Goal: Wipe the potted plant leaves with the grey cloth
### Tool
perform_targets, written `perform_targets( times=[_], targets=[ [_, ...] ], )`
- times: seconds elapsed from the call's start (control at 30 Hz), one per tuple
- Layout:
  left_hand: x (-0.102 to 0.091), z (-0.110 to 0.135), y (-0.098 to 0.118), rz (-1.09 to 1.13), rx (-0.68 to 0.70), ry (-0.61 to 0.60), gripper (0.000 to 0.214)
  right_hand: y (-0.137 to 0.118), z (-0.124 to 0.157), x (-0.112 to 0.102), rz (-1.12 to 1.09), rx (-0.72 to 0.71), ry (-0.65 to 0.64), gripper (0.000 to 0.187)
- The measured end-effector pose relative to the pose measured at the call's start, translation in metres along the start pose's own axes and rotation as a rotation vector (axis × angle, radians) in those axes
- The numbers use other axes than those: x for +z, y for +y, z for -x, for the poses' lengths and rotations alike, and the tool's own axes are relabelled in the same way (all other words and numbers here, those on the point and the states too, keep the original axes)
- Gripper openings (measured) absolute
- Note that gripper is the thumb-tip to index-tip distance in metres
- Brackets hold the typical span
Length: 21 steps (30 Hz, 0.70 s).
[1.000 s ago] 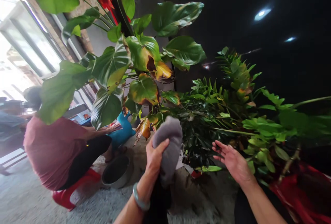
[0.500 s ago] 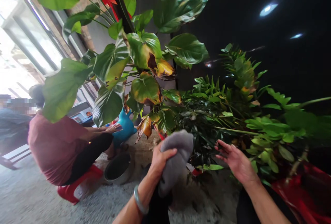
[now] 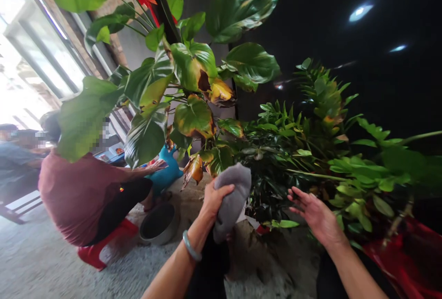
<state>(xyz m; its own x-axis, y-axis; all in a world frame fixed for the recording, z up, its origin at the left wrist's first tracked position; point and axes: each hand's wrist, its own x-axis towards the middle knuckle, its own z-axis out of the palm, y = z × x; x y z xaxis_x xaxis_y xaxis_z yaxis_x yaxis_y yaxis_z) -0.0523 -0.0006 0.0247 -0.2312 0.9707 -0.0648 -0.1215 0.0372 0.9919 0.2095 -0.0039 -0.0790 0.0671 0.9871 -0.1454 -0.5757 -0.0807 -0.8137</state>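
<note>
A folded grey cloth is gripped by my left hand, its thumb pressed across the front. A pale bangle circles that wrist. My right hand is raised with its palm partly turned up, fingers apart and nothing in them. Dark-leaved foliage stands just beyond and between both hands. Above the cloth hangs a large-leaved plant; several of its lower leaves are yellow and brown at the edges. A dried brown leaf droops close to the cloth.
A person in a dusty-red shirt sits on a red stool at the left. Beside them are a grey basin and a blue object. Leafy plants and a red container are on the right, before a dark wall.
My left hand has moved slightly left and up with the cloth, which now looks narrower and more turned. My right hand stays almost still.
</note>
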Motion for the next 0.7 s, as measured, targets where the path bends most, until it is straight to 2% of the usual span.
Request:
perform_targets(
  times=[0.1,0.17,0.23,0.3,0.37,0.4,0.47,0.57,0.63,0.7],
  targets=[
    [0.008,-0.022,0.013,-0.021,0.098,0.085,0.031,0.000,0.000,0.003,0.001,0.008,-0.002,0.039],
    [0.015,-0.029,0.005,-0.069,0.088,0.074,0.025,0.003,-0.002,0.003,0.005,0.004,-0.013,0.039],
    [0.017,-0.023,-0.011,-0.120,0.046,0.018,0.020,0.006,-0.003,0.002,0.007,0.004,-0.019,0.040],
    [0.013,-0.007,-0.026,-0.148,-0.021,-0.097,0.020,0.007,-0.004,0.000,0.007,-0.004,-0.017,0.039],
    [0.003,0.009,-0.027,-0.128,-0.059,-0.183,0.023,0.005,-0.004,-0.001,0.009,-0.009,-0.014,0.037],
    [-0.002,0.014,-0.021,-0.106,-0.048,-0.177,0.025,0.004,-0.003,-0.001,0.009,-0.007,-0.014,0.037],
    [-0.009,0.015,-0.002,-0.059,0.050,-0.051,0.030,0.001,-0.001,0.000,0.011,-0.003,-0.015,0.038],
    [-0.006,-0.004,0.028,-0.011,0.271,0.171,0.040,-0.001,0.000,0.004,0.001,0.003,-0.003,0.039],
    [0.001,-0.017,0.031,0.013,0.296,0.197,0.042,-0.001,0.000,0.006,-0.008,0.010,0.009,0.038],
    [0.007,-0.018,0.017,0.011,0.197,0.148,0.041,0.000,0.000,0.007,-0.007,0.019,0.010,0.038]
  ],
)
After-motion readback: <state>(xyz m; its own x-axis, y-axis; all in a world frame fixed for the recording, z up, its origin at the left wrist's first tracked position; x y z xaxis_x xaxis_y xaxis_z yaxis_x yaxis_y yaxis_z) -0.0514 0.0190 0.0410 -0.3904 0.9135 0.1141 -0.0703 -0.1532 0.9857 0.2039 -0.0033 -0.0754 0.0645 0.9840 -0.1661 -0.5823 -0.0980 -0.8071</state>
